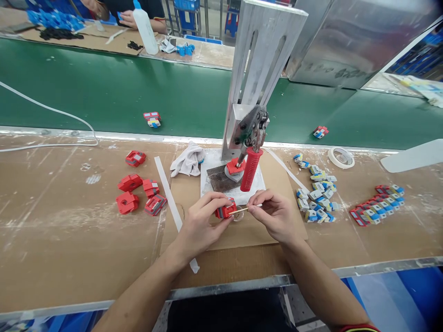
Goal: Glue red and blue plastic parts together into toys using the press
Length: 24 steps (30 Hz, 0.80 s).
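Note:
Between its thumb and fingers, my left hand [206, 221] holds a red plastic part [225, 210] over the cardboard mat. My right hand [275, 214] pinches a thin stick [241, 210], whose tip meets the red part. Below the stick is a small clear round dish [238, 215], partly covered. Just beyond the hands stands a toggle clamp with a red handle [251, 169]; another red piece [236, 166] sits under its plunger. Several red parts [129, 183] lie to the left, and a pile of white, blue and yellow parts [317, 196] lies to the right.
A metal upright [259, 50] rises behind the clamp. Around it are a white glove [188, 159], tape roll [341, 157] and a row of joined parts [377, 205]. Two assembled pieces rest on the green belt [110, 92]. Across it, a person's hand [128, 19] is near a white bottle [146, 30].

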Motion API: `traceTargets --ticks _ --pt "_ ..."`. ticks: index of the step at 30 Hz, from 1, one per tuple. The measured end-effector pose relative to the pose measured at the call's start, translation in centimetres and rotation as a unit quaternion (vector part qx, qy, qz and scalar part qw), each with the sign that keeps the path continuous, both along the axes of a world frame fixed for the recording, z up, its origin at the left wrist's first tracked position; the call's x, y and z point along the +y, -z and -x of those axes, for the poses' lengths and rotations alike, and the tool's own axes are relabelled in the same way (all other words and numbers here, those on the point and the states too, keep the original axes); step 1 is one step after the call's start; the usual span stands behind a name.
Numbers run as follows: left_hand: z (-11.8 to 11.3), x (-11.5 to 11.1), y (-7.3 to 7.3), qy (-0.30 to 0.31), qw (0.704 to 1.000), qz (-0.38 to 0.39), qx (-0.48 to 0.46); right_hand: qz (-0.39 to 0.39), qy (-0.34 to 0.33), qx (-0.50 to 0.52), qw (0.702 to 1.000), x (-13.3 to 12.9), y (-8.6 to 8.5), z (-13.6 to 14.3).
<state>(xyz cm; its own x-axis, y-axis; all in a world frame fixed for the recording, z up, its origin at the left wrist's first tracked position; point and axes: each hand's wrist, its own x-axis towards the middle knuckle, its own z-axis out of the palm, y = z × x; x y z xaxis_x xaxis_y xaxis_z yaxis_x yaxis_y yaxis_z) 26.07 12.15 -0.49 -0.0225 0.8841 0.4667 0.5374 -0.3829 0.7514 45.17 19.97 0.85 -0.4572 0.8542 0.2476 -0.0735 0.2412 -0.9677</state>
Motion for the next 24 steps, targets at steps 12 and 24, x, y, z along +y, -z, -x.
traceTargets --ticks 12,24 --pt "0.3 0.0 -0.5 -0.01 1.0 -0.012 0.019 -0.059 0.004 -0.02 0.998 0.3 0.0 -0.8" --pt "0.9 0.1 -0.8 -0.033 0.999 -0.01 0.037 -0.205 -0.125 -0.117 0.964 1.4 -0.7 -2.2"
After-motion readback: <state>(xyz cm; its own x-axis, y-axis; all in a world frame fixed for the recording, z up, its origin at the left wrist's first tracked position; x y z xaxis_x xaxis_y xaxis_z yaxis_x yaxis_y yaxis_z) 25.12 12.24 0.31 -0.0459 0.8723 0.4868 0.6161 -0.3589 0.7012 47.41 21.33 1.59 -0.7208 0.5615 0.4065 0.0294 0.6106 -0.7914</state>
